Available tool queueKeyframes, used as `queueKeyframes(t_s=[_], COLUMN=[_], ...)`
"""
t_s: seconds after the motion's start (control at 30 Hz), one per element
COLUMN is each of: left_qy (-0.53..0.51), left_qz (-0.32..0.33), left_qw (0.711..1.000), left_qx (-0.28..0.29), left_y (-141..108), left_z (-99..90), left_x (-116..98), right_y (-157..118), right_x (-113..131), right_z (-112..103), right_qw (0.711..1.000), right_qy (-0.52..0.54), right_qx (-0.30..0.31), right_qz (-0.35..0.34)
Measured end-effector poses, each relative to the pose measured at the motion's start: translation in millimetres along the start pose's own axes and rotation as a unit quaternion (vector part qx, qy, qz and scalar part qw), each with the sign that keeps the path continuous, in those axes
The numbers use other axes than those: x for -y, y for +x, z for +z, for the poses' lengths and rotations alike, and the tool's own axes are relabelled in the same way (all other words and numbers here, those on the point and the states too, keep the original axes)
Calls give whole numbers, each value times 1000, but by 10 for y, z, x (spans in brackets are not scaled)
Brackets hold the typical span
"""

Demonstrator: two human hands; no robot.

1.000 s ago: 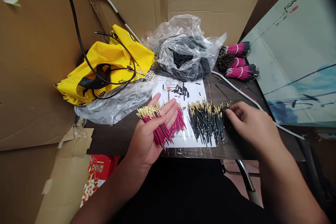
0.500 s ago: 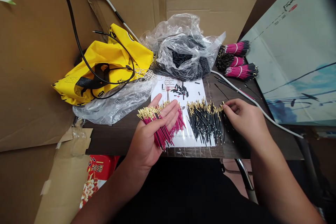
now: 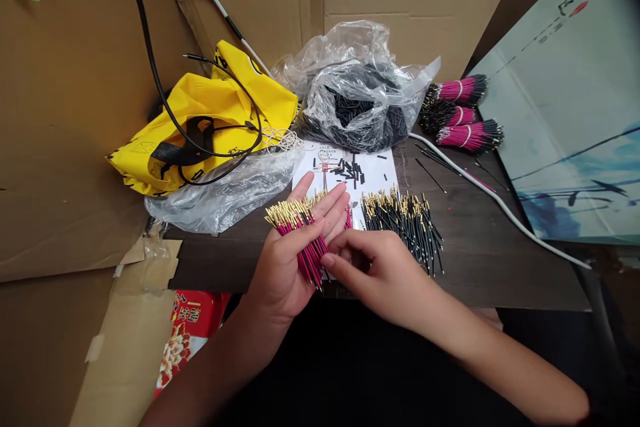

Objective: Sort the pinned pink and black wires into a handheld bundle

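My left hand (image 3: pixel 285 267) lies palm up, its thumb pressing a bundle of magenta wires with gold tips (image 3: pixel 305 247) against the palm; its other fingers stretch out. A few black wires show among the magenta ones. Beside the bundle's lower end, my right hand (image 3: pixel 383 273) is closed, thumb and index together; what they pinch is hidden. Behind the right hand lies a pile of black wires with gold tips (image 3: pixel 400 213) on a white printed sheet (image 3: pixel 300 163). More magenta wires (image 3: pixel 349 217) show partly behind the left fingers.
Short black sleeves (image 3: pixel 353 170) are scattered on the sheet. Behind stands a clear plastic bag (image 3: pixel 420 90) full of black pieces. Tied magenta bundles (image 3: pixel 470 137) lie at the back right, near a white cable (image 3: pixel 465 173). A yellow bag (image 3: pixel 200 100) and rubber bands (image 3: pixel 283 140) are left.
My right hand has moved left from the right edge of the black wire pile to the bundle in my left hand. The left hand keeps its hold; the view has shifted slightly.
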State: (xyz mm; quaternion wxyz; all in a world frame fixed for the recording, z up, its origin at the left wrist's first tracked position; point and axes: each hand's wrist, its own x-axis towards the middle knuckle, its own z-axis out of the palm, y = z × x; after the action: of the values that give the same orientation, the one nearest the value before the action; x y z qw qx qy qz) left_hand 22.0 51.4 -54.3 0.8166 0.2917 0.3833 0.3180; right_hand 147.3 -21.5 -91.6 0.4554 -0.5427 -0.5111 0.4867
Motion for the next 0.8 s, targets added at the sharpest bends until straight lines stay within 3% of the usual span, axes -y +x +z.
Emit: queueKeyframes(t_s=[0.27, 0.53, 0.8], left_qy=[21, -6, -3], left_qz=[21, 23, 26], left_qw=[999, 999, 998], left_qx=[-12, -40, -50], left_y=[-1, 22, 35], left_z=[-52, -41, -41], left_x=[-43, -46, -24], right_y=[137, 185, 202], right_x=[-105, -95, -128], right_z=[74, 190, 241], right_qw=[976, 951, 955], right_qy=[187, 287, 276], right_qx=[72, 11, -30], right_qz=[84, 111, 106])
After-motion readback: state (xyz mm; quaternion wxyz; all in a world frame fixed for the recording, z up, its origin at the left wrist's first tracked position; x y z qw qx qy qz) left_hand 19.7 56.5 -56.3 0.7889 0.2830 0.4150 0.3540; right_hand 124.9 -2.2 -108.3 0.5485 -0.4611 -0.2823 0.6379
